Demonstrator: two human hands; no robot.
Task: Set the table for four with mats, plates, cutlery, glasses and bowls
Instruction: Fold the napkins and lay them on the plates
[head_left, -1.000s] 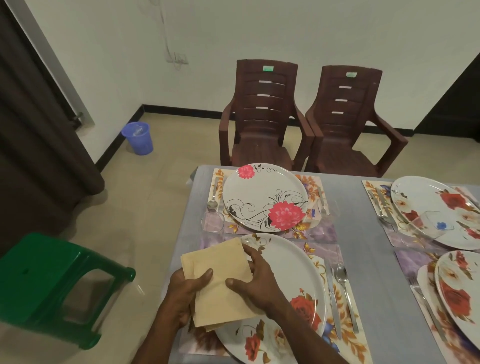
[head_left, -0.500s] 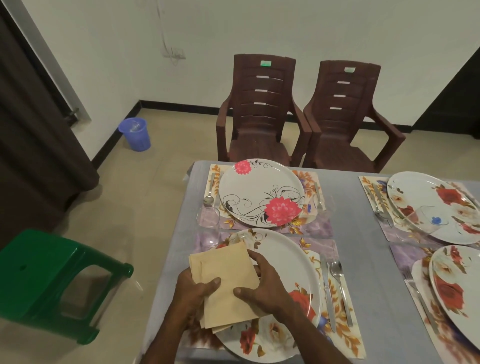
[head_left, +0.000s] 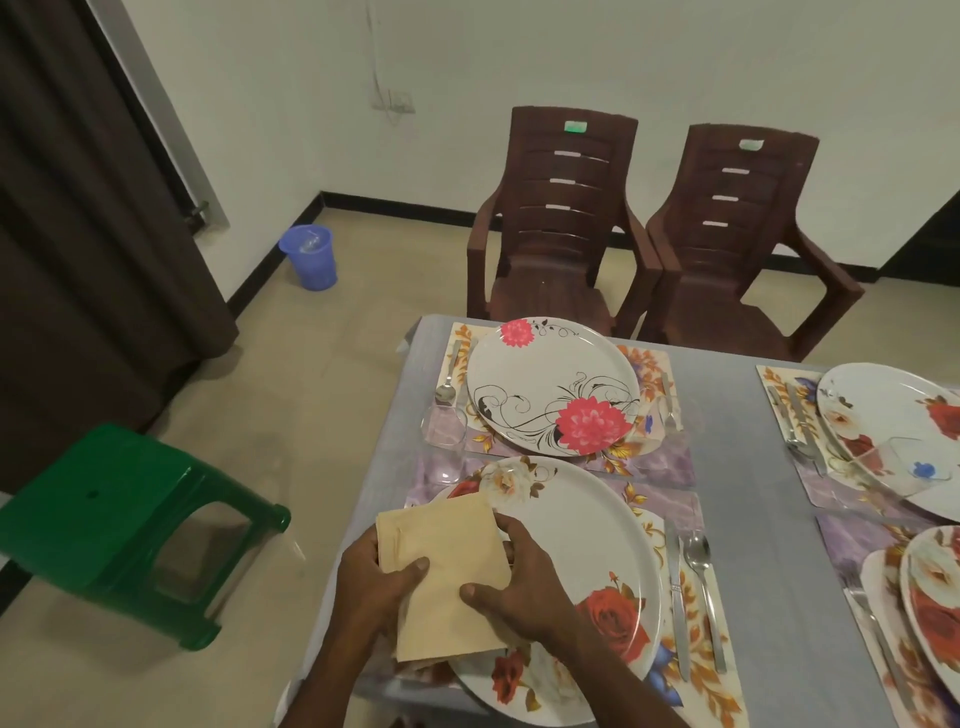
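Note:
A folded beige napkin (head_left: 447, 566) is held above the left side of the near flowered plate (head_left: 576, 551). My left hand (head_left: 376, 582) grips its left edge with the thumb on top. My right hand (head_left: 514, 577) pinches its right edge. The plate lies on a floral mat (head_left: 698, 670) with a knife (head_left: 675, 597) and spoon (head_left: 701, 587) to its right. Beyond it a second plate (head_left: 550, 384) with pink flowers rests on its own mat, a spoon (head_left: 449, 374) and a clear glass (head_left: 445, 431) at its left.
The grey table (head_left: 748, 467) carries more plates (head_left: 893, 431) and cutlery (head_left: 800, 421) at the right, with a clear bowl (head_left: 893, 465) on one plate. Two brown chairs (head_left: 556, 228) stand at the far side. A green stool (head_left: 119, 525) and a blue bin (head_left: 309, 257) are on the floor at left.
The view has shifted a little. Both hands keep hold of the napkin and have drawn it slightly lower and closer over the plate's left side.

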